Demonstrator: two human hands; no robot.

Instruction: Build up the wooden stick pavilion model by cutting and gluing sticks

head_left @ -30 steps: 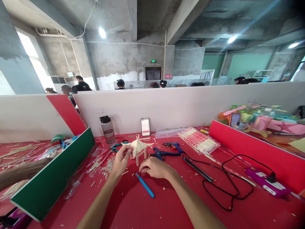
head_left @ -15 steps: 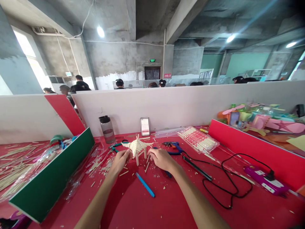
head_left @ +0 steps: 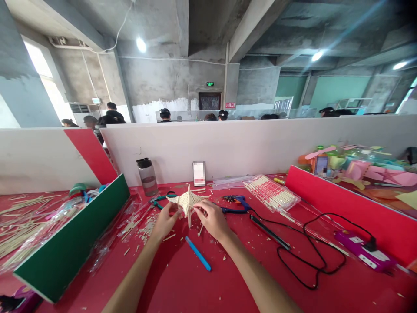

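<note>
Plainly delicate: stick model (head_left: 186, 199) upright on desk (head_left: 195, 292), between left hand (head_left: 166, 221) and right hand (head_left: 213, 218).
Both grips look clamped on its sides; uneven squeezing could crack a thin leg (head_left: 189, 221).

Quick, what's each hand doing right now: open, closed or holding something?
Left hand: grip partly closed at the left of the stick model; firm hold can't be told.
Right hand: grip partly closed at its right; firm hold unclear.
</note>
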